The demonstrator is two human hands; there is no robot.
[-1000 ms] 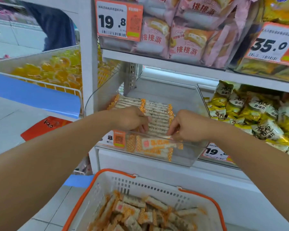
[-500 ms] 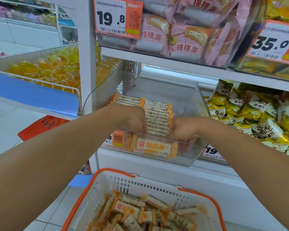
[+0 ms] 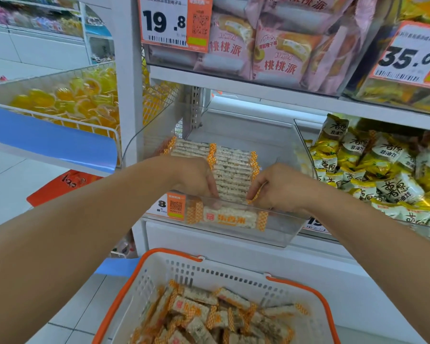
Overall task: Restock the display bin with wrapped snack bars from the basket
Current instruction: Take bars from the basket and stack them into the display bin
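A clear display bin (image 3: 283,229) sits on the lower shelf and holds a tight row of wrapped snack bars (image 3: 231,170) with orange checked ends. One labelled bar (image 3: 224,219) stands against the bin's front wall. My left hand (image 3: 196,180) reaches in at the row's left end, its index finger straight down and touching the front bars. At the row's right end, my right hand (image 3: 281,187) pinches the orange end of a front bar. Below, a white basket with an orange rim (image 3: 124,294) holds several loose bars (image 3: 209,316).
A neighbouring bin of yellow snack packets (image 3: 382,175) lies to the right. Pink pie packs (image 3: 271,53) and a 19.8 price tag (image 3: 174,21) fill the shelf above. A wire bin of yellow jelly cups (image 3: 67,100) juts out at the left.
The bar my hands carried into the bin now stands upright against the front wall. Both hands have moved to the ends of the row just above it.
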